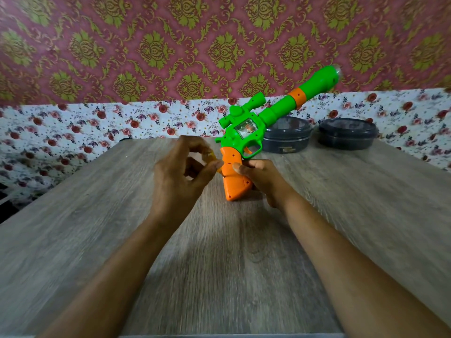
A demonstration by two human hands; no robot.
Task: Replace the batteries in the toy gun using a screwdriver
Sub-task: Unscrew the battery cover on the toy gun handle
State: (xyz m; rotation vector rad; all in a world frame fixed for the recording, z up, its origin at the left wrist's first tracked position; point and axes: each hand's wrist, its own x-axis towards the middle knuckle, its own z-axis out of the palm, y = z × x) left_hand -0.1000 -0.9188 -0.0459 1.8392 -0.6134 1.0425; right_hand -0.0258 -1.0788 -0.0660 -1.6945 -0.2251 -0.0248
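The toy gun [246, 128] is green with an orange grip [233, 176] and an orange band on its long barrel, which points up and to the right. My right hand [261, 178] grips the orange handle from the right side, its butt resting on the wooden table [97, 215]. My left hand [180, 172] is just left of the grip, fingers curled around a small yellow-orange object [211, 157] that is mostly hidden and blurred; I cannot tell what it is. Its fingertips touch the grip's left edge.
Two dark round lidded containers [288, 134] [347, 132] stand at the back right of the table, behind the gun. A floral cloth [73, 132] covers the area behind and beside the table, under patterned wallpaper.
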